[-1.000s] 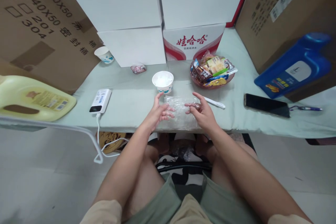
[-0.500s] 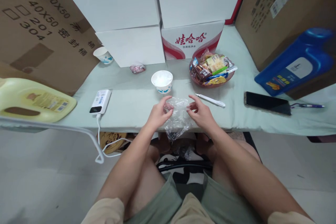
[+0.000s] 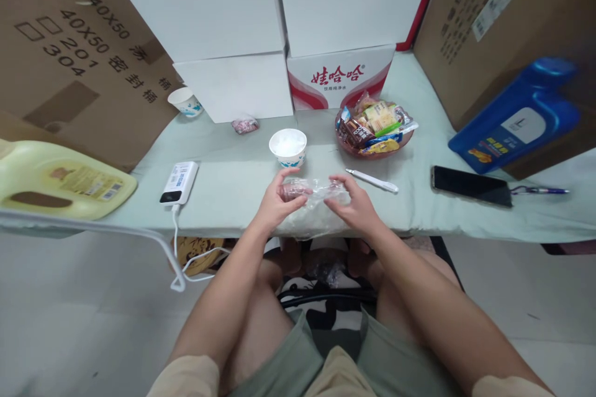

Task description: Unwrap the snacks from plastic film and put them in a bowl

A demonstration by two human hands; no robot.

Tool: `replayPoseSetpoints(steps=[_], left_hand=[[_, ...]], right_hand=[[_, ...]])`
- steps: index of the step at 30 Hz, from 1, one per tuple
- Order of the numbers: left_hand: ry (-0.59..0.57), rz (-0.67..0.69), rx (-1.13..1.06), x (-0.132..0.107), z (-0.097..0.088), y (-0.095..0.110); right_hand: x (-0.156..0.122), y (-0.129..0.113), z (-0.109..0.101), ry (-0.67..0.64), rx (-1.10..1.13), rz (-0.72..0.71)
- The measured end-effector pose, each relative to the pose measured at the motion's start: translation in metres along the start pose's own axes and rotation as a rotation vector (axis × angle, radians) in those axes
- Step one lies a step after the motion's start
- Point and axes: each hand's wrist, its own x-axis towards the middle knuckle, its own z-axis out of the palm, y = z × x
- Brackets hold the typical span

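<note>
While crumpled, clear plastic film (image 3: pixel 310 220) spanned crosswise from bare left hand (image 3: pixel 274 206) to bare right hand (image 3: pixel 358 206) at the near edge of the pale-green, cloth-covered desk (image 3: pixel 223 201), neither lay nearer, each grip half-curled against it, any pinch impossible to tell.

At the lower centre of the frame, my left hand (image 3: pixel 273 203) and right hand (image 3: pixel 357 206) face each other above the near edge of the bench (image 3: pixel 228 180), fingers curved and thumbs pointing inward. Crumpled clear plastic (image 3: pixel 311 218) spans between them, touching both; how firmly I grip it, I cannot tell. Just above my left hand stands a paper cup (image 3: pixel 288 157) with something white inside. Right of centre lies a white pen-like tool (image 3: pixel 372 181), with a bowl (image 3: pixel 352 149) of wrapped snacks (image 3: pixel 377 124) above it. A phone (image 3: pixel 470 186) lies at the right, a white power bank (image 3: pixel 179 182) left of centre.
</note>
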Motion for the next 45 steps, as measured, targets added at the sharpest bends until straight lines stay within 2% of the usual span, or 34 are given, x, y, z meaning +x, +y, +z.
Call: replayPoseSetpoints(steps=[2,4,5,6,9,10,11,14,17,19,22,24,26,28,30,33,35,38,40,42,45], left_hand=[[0.111,0.011,0.063,0.004,-0.004,-0.004],[0.254,0.029,0.116,0.01,-0.008,-0.011],[0.283,0.028,0.101,0.013,-0.009,-0.015],[0.257,0.014,0.057,0.015,-0.009,-0.017],[0.008,-0.121,-0.133,0.017,-0.002,-0.018],[-0.036,-0.173,-0.178,0.017,0.002,-0.016],[-0.038,-0.211,-0.212,0.016,0.005,-0.013],[0.083,-0.242,-0.309,0.014,0.01,-0.003],[0.167,-0.239,-0.369,0.017,0.007,-0.001],[0.159,-0.25,-0.409,0.019,0.004,-0.003],[0.029,-0.276,-0.442,0.019,0.002,-0.008],[-0.034,-0.269,-0.381,0.017,0.003,-0.009],[-0.038,-0.246,-0.293,0.015,0.003,-0.008],[-0.015,-0.23,-0.241,0.014,0.003,-0.006],[0.006,-0.235,-0.24,0.015,0.001,-0.005],[-0.034,-0.277,-0.238,0.017,-0.001,-0.008],[-0.063,-0.263,-0.206,0.017,-0.001,-0.01],[-0.058,-0.188,-0.252,0.016,-0.002,-0.011],[-0.073,-0.183,-0.326,0.016,-0.002,-0.01],[-0.081,-0.226,-0.32,0.015,-0.001,-0.01],[-0.09,-0.273,-0.144,0.016,-0.001,-0.011]], right_hand=[[0.004,-0.001,0.0,0.058,0.034,0.069],[0.007,-0.001,0.001,0.098,0.152,0.161],[0.008,-0.002,0.002,0.101,0.232,0.22],[0.008,-0.002,0.004,0.087,0.315,0.286],[0.008,-0.006,0.01,0.036,0.485,0.456],[0.008,-0.006,0.011,0.045,0.508,0.489],[0.009,-0.007,0.011,0.065,0.52,0.514],[0.008,-0.007,0.008,0.081,0.519,0.568],[0.007,-0.005,0.005,-0.065,0.447,0.549],[0.006,-0.003,0.005,-0.124,0.398,0.488],[0.006,0.001,0.008,-0.053,0.393,0.407],[0.007,0.004,0.009,0.03,0.432,0.416],[0.008,0.005,0.01,0.052,0.474,0.477],[0.007,0.005,0.01,-0.012,0.509,0.517],[0.007,0.003,0.009,-0.068,0.518,0.49],[0.008,-0.001,0.008,0.002,0.547,0.442],[0.009,-0.003,0.007,0.014,0.605,0.507],[0.01,-0.003,0.009,-0.09,0.674,0.619],[0.01,-0.002,0.011,-0.111,0.681,0.594],[0.011,-0.001,0.012,-0.062,0.68,0.556],[0.012,0.001,0.012,0.017,0.673,0.569]])
